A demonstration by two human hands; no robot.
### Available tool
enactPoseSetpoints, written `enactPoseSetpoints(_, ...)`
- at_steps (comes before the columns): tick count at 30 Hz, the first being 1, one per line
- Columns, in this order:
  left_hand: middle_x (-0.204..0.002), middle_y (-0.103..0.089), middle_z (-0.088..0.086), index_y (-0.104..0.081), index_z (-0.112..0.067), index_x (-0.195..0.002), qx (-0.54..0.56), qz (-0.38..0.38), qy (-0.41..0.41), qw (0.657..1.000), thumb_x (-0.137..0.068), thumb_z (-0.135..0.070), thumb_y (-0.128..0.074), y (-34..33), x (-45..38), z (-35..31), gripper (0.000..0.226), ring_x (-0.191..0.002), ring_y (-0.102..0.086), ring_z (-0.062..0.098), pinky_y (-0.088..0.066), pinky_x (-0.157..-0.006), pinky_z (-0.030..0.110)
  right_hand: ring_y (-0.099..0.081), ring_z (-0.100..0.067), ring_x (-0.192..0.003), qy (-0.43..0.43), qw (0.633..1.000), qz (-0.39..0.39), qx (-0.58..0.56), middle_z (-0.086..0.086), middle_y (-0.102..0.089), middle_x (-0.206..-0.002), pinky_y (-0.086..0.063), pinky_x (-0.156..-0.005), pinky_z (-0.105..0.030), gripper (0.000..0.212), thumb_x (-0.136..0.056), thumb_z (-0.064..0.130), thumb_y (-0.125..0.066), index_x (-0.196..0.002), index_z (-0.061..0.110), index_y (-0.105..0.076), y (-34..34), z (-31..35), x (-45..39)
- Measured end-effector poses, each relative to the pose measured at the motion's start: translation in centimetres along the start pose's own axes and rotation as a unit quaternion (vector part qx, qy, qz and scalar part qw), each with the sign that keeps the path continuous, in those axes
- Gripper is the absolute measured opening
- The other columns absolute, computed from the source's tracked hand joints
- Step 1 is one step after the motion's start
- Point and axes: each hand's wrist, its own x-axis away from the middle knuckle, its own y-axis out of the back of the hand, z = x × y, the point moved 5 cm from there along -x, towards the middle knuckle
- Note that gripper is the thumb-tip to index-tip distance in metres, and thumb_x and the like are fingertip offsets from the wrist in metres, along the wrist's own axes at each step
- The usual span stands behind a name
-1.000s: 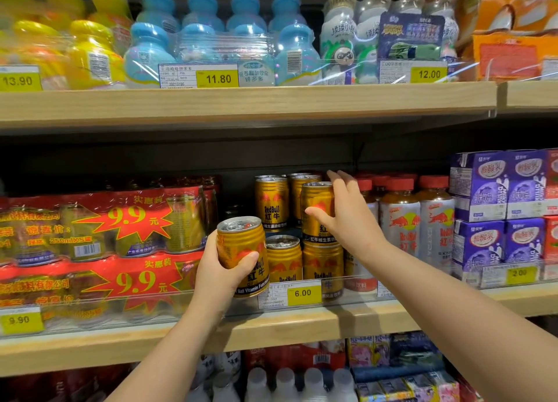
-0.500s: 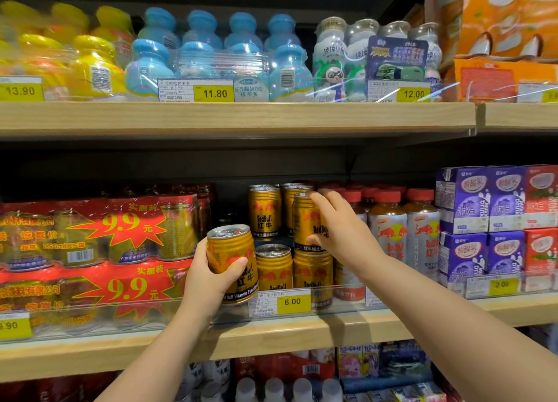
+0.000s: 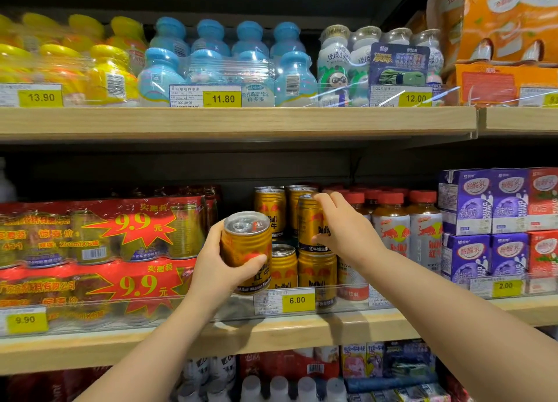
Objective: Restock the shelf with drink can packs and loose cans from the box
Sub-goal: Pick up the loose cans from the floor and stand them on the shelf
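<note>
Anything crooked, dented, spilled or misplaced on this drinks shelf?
Nothing stands out. The gold cans stand upright in stacks, the red multipacks lie square, and no spill shows. The left hand holds a loose can; the right hand grips a stacked one.

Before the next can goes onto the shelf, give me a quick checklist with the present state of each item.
1. Left hand has a firm grip on the loose gold can: ok, fingers wrap round its body.
2. That can is upright: not ok, it tilts slightly.
3. Right hand steadies the upper stacked can: ok, fingers grip its side.
4. Upper stacked can sits squarely on the can below: cannot tell.
5. Open top free for stacking: ok, the front lower can has nothing on it.
6. Price tag 6.00 is unobstructed: ok.
</note>
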Motion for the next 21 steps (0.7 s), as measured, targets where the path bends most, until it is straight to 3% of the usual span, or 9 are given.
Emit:
enactPoseSetpoints(4,-0.108,-0.051,-0.014,-0.038,-0.032,-0.119,-0.021,0.002,-0.047,0.999,-0.067,-0.011,-0.077,-0.6,-1.2,-2.6,0.068,-0.1,-0.05,0.004,-0.044,-0.078,0.017,-0.044,-0.023,-0.126,-0.006,1.0,0.005,-0.005,-0.007,-0.03,-0.146,-0.046,-0.094,-0.032,0.072,-0.082,0.021,-0.064,-0.141,0.017,-0.022,0.2,-0.1,-0.2)
enactPoseSetpoints(8,-0.127,-0.047,-0.003,-0.039,-0.044,-0.114,-0.013,0.002,-0.036,0.999,-0.057,-0.034,-0.079,-1.1,-2.7,-3.5,0.071,-0.115,-0.046,0.014,-0.046,-0.092,0.03,-0.044,-0.022,-0.127,-0.008,1.0,0.008,-0.006,-0.006,-0.031,-0.146,-0.046,-0.093,-0.03,0.074,-0.082,0.021,-0.063,-0.142,0.018,-0.02,0.2,0.0,-0.2)
enactPoseSetpoints(11,-0.117,-0.057,-0.005,-0.044,-0.027,-0.125,0.052,0.018,-0.01,0.998,-0.07,-0.016,-0.075,-1.6,-3.4,-3.2,0.064,-0.108,-0.053,0.012,-0.047,-0.079,0.021,-0.045,-0.022,-0.126,-0.008,1.0,0.008,-0.013,-0.006,-0.03,-0.146,-0.046,-0.092,-0.029,0.073,-0.082,0.022,-0.063,-0.142,0.018,-0.02,0.2,-0.1,-0.2)
enactPoseSetpoints(15,-0.104,-0.06,-0.01,-0.049,-0.026,-0.115,0.057,0.028,0.009,0.998,-0.072,-0.013,-0.073,-2.1,-4.2,-2.3,0.051,-0.101,-0.057,0.01,-0.047,-0.075,0.021,-0.047,-0.022,-0.124,-0.005,1.0,0.007,-0.022,-0.006,-0.031,-0.145,-0.046,-0.091,-0.028,0.073,-0.082,0.021,-0.063,-0.142,0.018,-0.021,0.1,-0.3,-0.1)
enactPoseSetpoints(21,-0.125,-0.055,0.007,-0.051,-0.016,-0.119,0.029,0.018,0.044,0.998,-0.071,-0.02,-0.073,-2.7,-5.1,-0.9,0.053,-0.113,-0.054,0.021,-0.048,-0.078,0.024,-0.048,-0.022,-0.121,-0.003,0.999,0.002,-0.033,-0.005,-0.031,-0.144,-0.048,-0.088,-0.029,0.072,-0.083,0.022,-0.064,-0.141,0.018,-0.022,-0.1,-0.6,-0.2)
